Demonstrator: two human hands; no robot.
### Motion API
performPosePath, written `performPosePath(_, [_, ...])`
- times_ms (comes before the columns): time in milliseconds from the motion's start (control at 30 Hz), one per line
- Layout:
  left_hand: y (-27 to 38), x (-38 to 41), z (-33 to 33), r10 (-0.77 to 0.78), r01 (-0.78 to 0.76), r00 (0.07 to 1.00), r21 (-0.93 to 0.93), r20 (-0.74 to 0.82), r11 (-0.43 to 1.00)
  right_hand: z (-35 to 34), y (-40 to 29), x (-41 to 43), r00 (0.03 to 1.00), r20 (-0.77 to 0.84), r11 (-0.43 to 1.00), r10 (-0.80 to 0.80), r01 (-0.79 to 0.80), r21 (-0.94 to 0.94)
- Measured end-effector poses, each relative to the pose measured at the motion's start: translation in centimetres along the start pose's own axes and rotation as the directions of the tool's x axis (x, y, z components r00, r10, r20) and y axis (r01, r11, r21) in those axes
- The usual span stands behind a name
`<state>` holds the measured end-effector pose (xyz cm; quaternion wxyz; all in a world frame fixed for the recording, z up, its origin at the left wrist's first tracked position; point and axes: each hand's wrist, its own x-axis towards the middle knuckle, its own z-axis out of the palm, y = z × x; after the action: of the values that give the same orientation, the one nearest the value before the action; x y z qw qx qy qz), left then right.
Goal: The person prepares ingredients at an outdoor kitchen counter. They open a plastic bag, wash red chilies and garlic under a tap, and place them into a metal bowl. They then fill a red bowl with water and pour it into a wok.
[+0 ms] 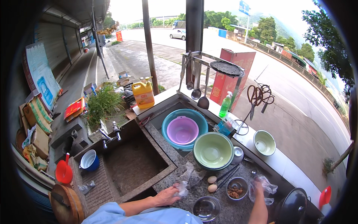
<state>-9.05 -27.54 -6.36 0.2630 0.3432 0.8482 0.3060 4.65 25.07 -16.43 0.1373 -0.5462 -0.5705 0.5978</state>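
Note:
My left hand [169,195] has its fingers on a crumpled clear plastic bag [183,188] lying on the speckled stone counter [165,183]. At the right, my right hand [258,188] holds another clear plastic bag [269,191], which partly covers the fingers. Between the hands are two brownish eggs [212,184] and dark chopsticks [226,177]. Brown pieces of food [235,192] lie in a small steel bowl [242,180] beside the right hand. A second steel bowl [206,208], nearer my body, contains small dark bits.
Pale green basins [214,151] stand beyond the eggs, near a purple basin [183,130] inside a blue one [203,123]. A stone sink [134,165] adjoins on the left. A black lidded pan [293,205] is at far right. Ladles [196,94] hang from a rack.

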Motion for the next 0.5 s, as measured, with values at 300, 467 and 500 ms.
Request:
performPosePath(300, [-1.5, 0.8, 0.9, 0.034, -0.034, 0.999, 0.007, 0.024, 0.999, -0.3, -0.4, 1.4, 0.907, 0.193, 0.608, -0.375, 0.397, -0.687])
performPosePath(467, [0.1, 0.4, 0.0, 0.018, -0.019, 0.999, 0.019, 0.028, 1.0, -0.8, 3.1, 5.8, 0.92, 0.206, 0.776, -0.332, 0.391, -0.495])
performPosePath(500, [0.4, 0.9, -0.1, 0.029, -0.03, 0.999, 0.025, 0.035, 0.999, -1.7, 4.2, 6.8, 0.927, 0.178, 0.838, -0.331, 0.375, -0.396])
